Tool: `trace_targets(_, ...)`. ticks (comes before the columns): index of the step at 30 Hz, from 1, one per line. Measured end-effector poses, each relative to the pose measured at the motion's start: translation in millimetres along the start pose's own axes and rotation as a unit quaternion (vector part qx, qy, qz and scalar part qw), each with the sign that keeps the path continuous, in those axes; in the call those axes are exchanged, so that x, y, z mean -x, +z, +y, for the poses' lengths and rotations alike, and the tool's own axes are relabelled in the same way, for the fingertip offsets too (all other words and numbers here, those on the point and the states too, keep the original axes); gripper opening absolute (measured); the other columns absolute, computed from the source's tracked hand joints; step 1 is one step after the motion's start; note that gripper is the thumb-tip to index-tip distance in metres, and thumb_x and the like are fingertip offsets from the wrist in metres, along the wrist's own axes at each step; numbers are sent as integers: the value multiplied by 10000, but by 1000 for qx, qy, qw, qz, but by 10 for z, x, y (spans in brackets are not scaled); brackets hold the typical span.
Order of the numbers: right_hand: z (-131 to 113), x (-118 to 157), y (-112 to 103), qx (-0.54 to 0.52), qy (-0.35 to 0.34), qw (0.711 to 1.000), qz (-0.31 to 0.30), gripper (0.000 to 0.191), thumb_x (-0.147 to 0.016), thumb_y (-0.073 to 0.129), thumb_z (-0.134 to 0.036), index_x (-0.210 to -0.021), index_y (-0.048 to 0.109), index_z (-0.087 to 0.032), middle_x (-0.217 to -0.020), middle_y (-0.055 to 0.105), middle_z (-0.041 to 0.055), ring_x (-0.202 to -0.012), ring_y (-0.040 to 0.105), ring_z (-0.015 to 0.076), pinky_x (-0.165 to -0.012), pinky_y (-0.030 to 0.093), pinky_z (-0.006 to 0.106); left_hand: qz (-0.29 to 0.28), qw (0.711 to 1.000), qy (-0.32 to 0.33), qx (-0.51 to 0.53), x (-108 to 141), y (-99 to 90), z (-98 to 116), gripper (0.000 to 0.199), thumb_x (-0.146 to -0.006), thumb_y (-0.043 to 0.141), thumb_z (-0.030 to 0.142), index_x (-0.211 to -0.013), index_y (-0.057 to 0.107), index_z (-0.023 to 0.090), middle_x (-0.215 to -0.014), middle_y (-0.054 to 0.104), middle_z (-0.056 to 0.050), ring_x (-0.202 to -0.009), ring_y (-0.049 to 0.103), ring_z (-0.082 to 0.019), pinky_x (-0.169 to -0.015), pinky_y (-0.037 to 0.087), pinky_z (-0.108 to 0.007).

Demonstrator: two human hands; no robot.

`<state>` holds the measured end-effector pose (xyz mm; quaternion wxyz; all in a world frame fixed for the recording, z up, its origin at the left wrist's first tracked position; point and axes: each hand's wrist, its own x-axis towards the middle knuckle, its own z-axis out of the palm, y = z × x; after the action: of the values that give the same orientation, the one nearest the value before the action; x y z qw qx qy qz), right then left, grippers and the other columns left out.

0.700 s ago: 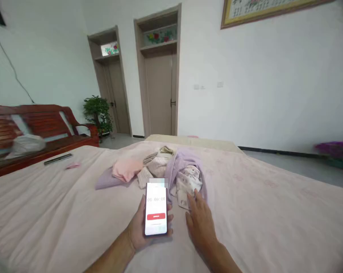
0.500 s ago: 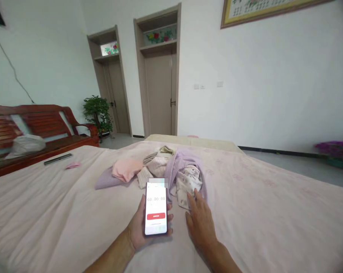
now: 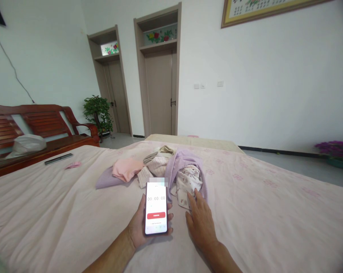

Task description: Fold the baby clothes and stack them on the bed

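Observation:
My left hand [image 3: 138, 226] is wrapped round a phone [image 3: 156, 206], whose lit screen shows 00:00:00 above a red bar. To its right, my right hand [image 3: 201, 222] has its fingers apart and holds nothing; its fingertips overlap the lower edge of a white patterned cloth [image 3: 185, 186]. That cloth lies bunched inside a lilac garment [image 3: 178, 161]. Left of these are a striped light garment [image 3: 157, 167] and a peach cloth [image 3: 127, 169], which rests on another lilac piece [image 3: 107, 179].
Pale pink bedding [image 3: 262, 220] spreads under everything. A dark flat object [image 3: 59, 159] and a small pink item [image 3: 74, 165] lie at the left. Beyond are a wooden bench [image 3: 46, 123] with a plastic bag [image 3: 29, 145], a plant [image 3: 97, 113] and purple flowers [image 3: 334, 149].

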<state>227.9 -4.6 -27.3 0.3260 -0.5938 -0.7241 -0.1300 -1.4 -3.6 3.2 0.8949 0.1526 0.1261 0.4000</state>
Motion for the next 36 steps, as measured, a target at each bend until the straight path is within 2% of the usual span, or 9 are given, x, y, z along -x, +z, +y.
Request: trace_targets(36, 2, 0, 5, -5, 6, 1000, -3, 569, -839, 448, -109, -1401, 414, -191, -1520, 310, 132, -1400, 283, 291, -1111, 329, 464, -7, 1000, -2, -1, 8, 11, 2, 725, -872, 412, 692, -1271, 576, 110, -1209, 662, -153, -1045, 630, -357, -948, 381, -612)
